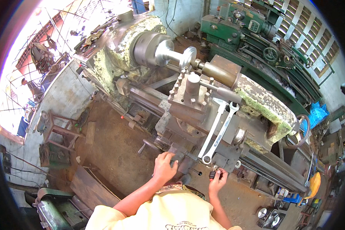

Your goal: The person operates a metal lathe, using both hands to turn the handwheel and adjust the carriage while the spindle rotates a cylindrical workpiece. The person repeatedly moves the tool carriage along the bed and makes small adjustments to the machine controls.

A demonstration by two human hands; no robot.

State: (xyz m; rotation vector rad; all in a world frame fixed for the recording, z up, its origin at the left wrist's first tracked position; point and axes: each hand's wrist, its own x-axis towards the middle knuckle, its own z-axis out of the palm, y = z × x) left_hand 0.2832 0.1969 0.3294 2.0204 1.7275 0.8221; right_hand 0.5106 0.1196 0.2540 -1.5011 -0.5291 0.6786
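Observation:
My left hand is at the front of the lathe's carriage, its fingers curled over a grey part there; what lies under them is hidden. Left of it is a handwheel with a crank handle. My right hand grips a black ribbed knob at the carriage's right front. Above that hand, a ring spanner and a silver caliper lie side by side on the carriage. A shiny flanged metal workpiece extends from the blurred chuck to the tailstock centre, behind the bolted tool post.
The tailstock with its handwheel is at the right. A green lathe stands behind. At the left are a wooden stool and a barred opening. Blue plastic and a yellow item are far right.

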